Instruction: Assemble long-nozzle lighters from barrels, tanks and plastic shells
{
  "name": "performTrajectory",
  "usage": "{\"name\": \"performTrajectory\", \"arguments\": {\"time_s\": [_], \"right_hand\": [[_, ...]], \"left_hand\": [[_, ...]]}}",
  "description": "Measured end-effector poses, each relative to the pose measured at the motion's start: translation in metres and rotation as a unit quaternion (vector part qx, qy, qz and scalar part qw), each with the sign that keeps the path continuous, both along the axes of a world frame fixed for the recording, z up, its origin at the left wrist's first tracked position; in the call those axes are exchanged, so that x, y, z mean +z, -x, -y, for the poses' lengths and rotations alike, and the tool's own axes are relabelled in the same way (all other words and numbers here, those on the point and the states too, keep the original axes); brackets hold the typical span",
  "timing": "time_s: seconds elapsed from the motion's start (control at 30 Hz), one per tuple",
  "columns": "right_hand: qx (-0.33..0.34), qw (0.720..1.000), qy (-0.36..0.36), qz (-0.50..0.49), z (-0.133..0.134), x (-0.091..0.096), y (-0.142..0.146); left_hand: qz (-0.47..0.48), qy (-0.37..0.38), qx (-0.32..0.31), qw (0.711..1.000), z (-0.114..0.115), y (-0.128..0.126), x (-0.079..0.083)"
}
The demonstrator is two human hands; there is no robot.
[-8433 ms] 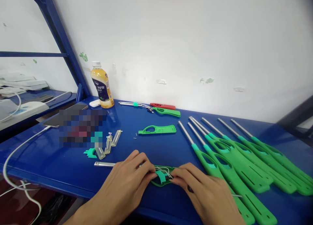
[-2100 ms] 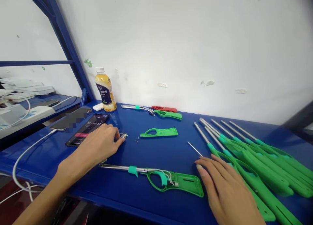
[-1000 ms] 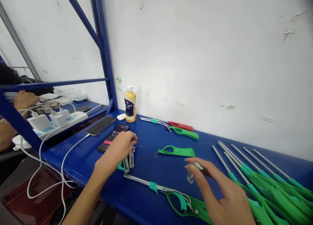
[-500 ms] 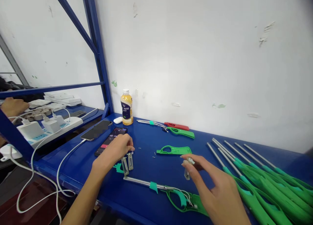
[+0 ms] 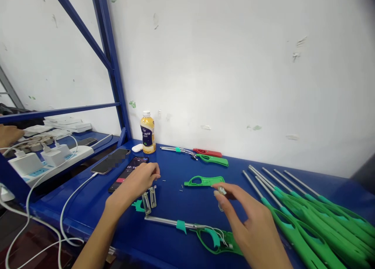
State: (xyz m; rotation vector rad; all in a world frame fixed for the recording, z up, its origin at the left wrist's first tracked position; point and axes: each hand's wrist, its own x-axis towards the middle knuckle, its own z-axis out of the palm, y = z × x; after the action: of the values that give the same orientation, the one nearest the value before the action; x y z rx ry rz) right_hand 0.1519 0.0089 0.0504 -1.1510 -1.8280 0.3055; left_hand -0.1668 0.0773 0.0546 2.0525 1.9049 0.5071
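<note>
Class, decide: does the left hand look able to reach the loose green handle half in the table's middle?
Probably yes: between the left hand and the green handle half only small metal pins lie; the right hand, pinching a clear tube, is near its right end.

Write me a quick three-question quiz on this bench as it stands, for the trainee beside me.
1. Which hand holds the small clear plastic container with a whitish top?
2. True or false: the yellow plastic bottle with a dark label and white cap lies on its side.
3. What lies right beside the long red plastic shell?
A) a brown cardboard box
B) a long green plastic shell
C) a blue glass mug

Key:
1. The right hand.
2. False; it stands upright.
3. B.
</note>
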Motion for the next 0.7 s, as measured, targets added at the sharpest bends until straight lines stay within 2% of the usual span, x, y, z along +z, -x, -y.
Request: {"name": "performTrajectory", "arguments": {"time_s": [0.17, 0.33, 0.5, 0.7], "right_hand": [[0.008, 1.0, -0.013, -0.007, 0.001, 0.005, 0.003], [0.031, 0.998, -0.044, 0.021, -0.003, 0.003, 0.002], [0.052, 0.996, -0.076, 0.011, -0.006, -0.001, 0.005], [0.067, 0.995, -0.07, 0.018, -0.006, -0.003, 0.007]], "left_hand": [[0.107, -0.063, -0.048, 0.991, 0.014, -0.032, 0.023], [0.26, -0.086, -0.089, 0.958, 0.039, -0.074, 0.038], [0.387, -0.047, -0.111, 0.914, 0.051, -0.099, 0.038], [0.443, -0.043, -0.119, 0.888, 0.051, -0.105, 0.027]]}}
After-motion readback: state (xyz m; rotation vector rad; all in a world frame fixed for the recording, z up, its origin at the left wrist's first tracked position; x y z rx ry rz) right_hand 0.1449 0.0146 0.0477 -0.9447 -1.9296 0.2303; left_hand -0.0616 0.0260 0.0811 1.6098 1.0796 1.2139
